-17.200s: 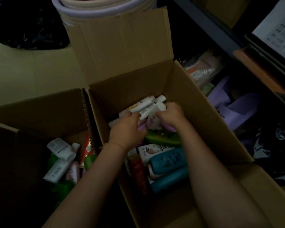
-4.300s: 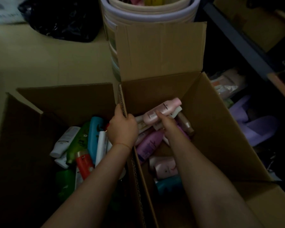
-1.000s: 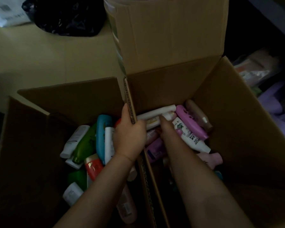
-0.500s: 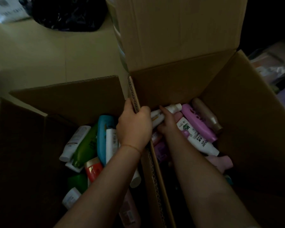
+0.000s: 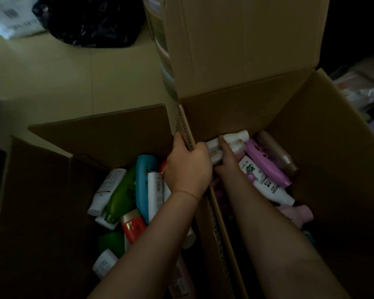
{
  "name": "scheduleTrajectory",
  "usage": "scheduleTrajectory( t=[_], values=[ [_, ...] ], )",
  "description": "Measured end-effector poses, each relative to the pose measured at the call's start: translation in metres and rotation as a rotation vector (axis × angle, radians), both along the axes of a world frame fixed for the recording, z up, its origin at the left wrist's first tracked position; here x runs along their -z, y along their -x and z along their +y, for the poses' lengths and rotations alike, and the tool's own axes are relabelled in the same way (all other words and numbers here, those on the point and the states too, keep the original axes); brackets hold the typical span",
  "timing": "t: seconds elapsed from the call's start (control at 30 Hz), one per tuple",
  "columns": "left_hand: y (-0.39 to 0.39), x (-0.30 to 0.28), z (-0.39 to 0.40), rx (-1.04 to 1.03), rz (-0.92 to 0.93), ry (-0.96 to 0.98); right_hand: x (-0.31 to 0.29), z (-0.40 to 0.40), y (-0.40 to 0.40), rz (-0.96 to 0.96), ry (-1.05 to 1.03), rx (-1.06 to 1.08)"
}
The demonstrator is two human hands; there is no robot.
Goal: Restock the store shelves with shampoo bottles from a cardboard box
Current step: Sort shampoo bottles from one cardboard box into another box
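Gripping: head view, the left hand (image 5: 187, 169) is clamping the corrugated wall between the two boxes, thumb on the left side, fingers curled over the edge.
Right hand (image 5: 224, 157): it is reaching into the right cardboard box (image 5: 324, 147) and closing its fingers around a white bottle (image 5: 233, 138) near the far wall.
Right box contents: a purple bottle (image 5: 266, 162), a brown bottle (image 5: 276, 153), a white labelled bottle (image 5: 266, 182) and a pink bottle (image 5: 298, 214) are lying just beside the right forearm.
Left cardboard box (image 5: 41, 201): a blue bottle (image 5: 144, 182), a green bottle (image 5: 122, 193), a red-capped bottle (image 5: 133, 225) and white bottles are lying jumbled inside.
Background: a black plastic bag (image 5: 91, 20) is sitting on the pale floor (image 5: 52, 78) beyond the boxes.
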State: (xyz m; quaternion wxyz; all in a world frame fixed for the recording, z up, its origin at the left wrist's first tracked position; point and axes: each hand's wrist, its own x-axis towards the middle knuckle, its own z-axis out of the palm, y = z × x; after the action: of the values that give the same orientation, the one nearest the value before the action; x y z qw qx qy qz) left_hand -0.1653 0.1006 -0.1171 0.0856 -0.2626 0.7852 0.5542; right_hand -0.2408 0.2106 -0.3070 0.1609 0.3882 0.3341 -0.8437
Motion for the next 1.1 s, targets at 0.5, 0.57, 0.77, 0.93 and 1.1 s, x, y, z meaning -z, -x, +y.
scheduleTrajectory(
  t=[0.5, 0.57, 0.77, 0.93, 1.1],
  values=[
    [-0.004, -0.01, -0.005, 0.018, -0.022, -0.004, -0.034, 0.012, -0.031, -0.002, 0.032, 0.09],
    [-0.003, -0.01, -0.005, 0.016, -0.029, -0.001, -0.035, 0.014, -0.03, 0.004, 0.049, 0.104],
    [-0.002, -0.007, -0.003, 0.013, -0.044, 0.011, -0.031, 0.021, -0.034, 0.026, 0.075, 0.122],
    [-0.002, -0.004, -0.002, -0.009, -0.019, 0.009, -0.032, 0.018, -0.035, 0.061, 0.12, 0.117],
    [-0.002, -0.004, -0.002, 0.003, 0.001, -0.001, -0.032, 0.02, -0.036, 0.112, 0.13, 0.133]
  ],
)
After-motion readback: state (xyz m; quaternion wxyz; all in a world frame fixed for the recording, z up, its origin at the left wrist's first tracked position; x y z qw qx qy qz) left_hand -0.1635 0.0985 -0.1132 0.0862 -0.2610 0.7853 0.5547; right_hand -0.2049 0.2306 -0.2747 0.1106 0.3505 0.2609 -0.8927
